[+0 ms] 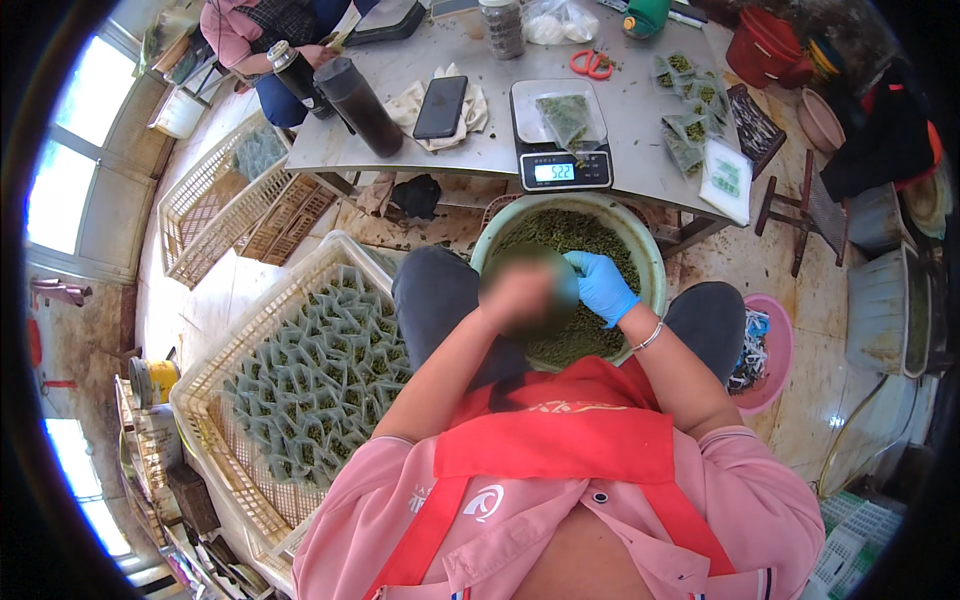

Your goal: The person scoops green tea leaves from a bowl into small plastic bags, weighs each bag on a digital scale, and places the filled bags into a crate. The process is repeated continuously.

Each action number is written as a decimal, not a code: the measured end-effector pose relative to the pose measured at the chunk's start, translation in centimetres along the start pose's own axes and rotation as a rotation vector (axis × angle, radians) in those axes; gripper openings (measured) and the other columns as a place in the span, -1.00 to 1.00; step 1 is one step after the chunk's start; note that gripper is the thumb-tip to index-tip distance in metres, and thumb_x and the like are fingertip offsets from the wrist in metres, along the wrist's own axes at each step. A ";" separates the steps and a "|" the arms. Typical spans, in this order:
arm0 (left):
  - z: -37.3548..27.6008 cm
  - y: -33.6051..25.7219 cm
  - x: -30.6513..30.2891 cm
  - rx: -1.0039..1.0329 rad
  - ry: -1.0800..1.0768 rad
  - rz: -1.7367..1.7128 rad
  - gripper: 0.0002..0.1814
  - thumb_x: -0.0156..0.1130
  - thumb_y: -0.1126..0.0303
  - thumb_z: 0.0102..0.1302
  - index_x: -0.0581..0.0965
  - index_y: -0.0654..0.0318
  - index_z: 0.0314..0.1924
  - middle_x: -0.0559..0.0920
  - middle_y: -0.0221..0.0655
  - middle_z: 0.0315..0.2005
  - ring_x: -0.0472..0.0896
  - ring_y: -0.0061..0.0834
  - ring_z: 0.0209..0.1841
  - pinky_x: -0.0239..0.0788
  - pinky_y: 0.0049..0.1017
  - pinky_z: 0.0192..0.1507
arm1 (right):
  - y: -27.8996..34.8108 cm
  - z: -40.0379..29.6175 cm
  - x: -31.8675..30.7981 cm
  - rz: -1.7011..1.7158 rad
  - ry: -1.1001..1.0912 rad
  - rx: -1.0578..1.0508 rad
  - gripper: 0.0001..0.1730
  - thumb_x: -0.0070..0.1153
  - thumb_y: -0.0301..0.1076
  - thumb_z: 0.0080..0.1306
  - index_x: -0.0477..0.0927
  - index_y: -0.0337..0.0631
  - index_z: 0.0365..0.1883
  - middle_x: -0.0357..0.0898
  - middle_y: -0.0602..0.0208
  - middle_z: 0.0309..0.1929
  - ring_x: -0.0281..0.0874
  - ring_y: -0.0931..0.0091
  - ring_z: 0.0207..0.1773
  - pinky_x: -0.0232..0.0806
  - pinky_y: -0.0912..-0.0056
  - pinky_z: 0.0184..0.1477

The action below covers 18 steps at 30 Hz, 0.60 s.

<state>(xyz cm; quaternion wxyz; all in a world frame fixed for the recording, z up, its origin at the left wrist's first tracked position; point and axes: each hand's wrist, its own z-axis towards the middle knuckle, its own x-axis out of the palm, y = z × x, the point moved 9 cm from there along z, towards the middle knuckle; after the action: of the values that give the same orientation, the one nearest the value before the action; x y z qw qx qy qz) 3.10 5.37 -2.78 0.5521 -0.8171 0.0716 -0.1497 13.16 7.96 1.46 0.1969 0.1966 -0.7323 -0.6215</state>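
Over a pale green basin [654,259] of loose green plant bits [581,337], my two hands meet close together. My left hand [517,291] is bare and mostly hidden by a blurred patch, so its fingers and anything in them cannot be made out. A blue disposable glove covers my right hand [604,285]; its fingertips point at the blurred patch, and whether they grip something is hidden. Beyond the basin, a digital scale [564,177] with a lit display stands at the table's edge. On its pan lies a filled clear plastic bag [564,116].
Left of my knee, a plastic crate [217,450] holds many filled small bags [315,382]. The metal table [480,165] carries a phone [440,107], dark bottles [358,106], red-handled scissors [591,64], and more bags [686,127]. A pink basin [784,345] sits right; a person [259,34] works far left.
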 end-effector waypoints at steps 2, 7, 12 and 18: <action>-0.1 -0.6 0.4 0.027 0.026 -0.037 -0.57 0.05 0.13 0.34 0.38 0.22 -0.63 0.35 -0.52 -0.82 0.33 -0.68 -0.79 0.27 -0.64 -0.63 | 0.3 -0.5 -0.7 -0.080 -0.029 0.090 -0.84 0.11 -0.46 0.18 0.57 -0.27 -0.25 0.57 0.39 -0.44 0.50 0.64 -0.54 0.39 0.60 -0.49; -1.4 -2.0 1.6 0.185 0.105 0.121 -0.62 0.11 0.23 0.29 0.41 0.26 -0.64 0.40 -0.49 -0.80 0.34 -0.70 -0.78 0.24 -0.65 -0.66 | -1.9 -0.7 -2.9 -0.105 -0.046 0.267 -0.85 0.11 -0.49 0.16 0.56 -0.27 -0.28 0.56 0.36 -0.50 0.52 0.58 -0.59 0.38 0.58 -0.56; -1.0 -1.5 0.3 0.153 0.033 0.121 -0.63 0.06 0.20 0.33 0.44 0.29 -0.57 0.44 -0.47 -0.75 0.39 -0.67 -0.74 0.28 -0.64 -0.62 | 0.1 0.6 -4.7 0.140 -0.127 0.271 -0.83 0.05 -0.50 0.19 0.56 -0.29 -0.23 0.58 0.29 -0.44 0.56 0.55 -0.46 0.45 0.51 -0.45; -1.4 -2.0 2.4 0.270 0.086 0.637 -0.72 0.04 0.17 0.33 0.51 0.25 -0.31 0.57 -0.37 -0.61 0.57 -0.49 -0.54 0.40 -0.49 -0.44 | 5.8 6.8 -8.6 0.671 -0.330 -0.047 -0.73 -0.01 -0.50 0.23 0.51 -0.30 -0.09 0.60 0.20 -0.29 0.59 0.43 -0.30 0.49 0.37 -0.23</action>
<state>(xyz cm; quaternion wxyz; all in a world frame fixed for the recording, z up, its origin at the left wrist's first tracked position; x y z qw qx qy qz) 4.84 4.19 -0.04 0.6708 -0.6661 0.3257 -0.0123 16.49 19.09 5.77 0.2737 -0.1617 -0.7634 -0.5622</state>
